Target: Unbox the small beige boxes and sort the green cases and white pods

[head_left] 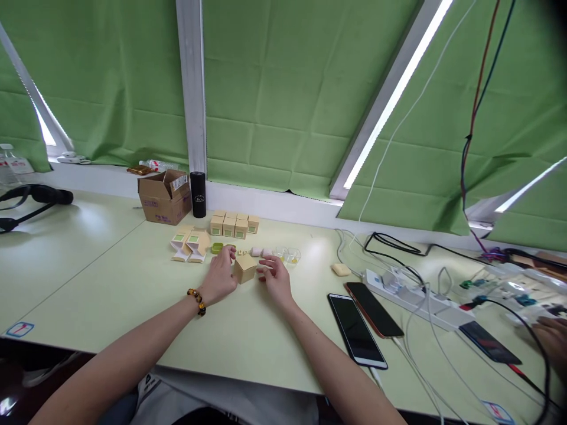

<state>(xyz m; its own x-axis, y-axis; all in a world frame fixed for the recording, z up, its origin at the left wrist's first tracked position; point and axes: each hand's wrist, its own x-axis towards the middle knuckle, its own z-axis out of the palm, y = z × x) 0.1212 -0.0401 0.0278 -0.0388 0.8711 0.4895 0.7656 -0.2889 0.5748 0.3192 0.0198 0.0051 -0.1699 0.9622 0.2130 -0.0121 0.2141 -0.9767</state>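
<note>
A small closed cardboard box point(245, 268) stands on the table between my two hands. Close against its left side is my left hand point(220, 278), loosely bent and wearing a beaded bracelet; I cannot tell whether it touches the box. My right hand point(275, 281) hovers just right of it, fingers apart and nothing in them. Behind the hands runs a row of small parts: a green tray point(217, 248), pale pink pieces point(256, 252) and clear cups point(292, 255) with yellow bits inside. Two open small boxes point(198, 245) lie to the left.
Several closed small boxes point(229, 226) are grouped at the back, near a black tumbler point(198, 195) and an open carton point(165, 198). Phones point(357, 330), a power strip point(416, 300) and tangled cables occupy the right. Another person's hand point(551, 336) shows at the right edge.
</note>
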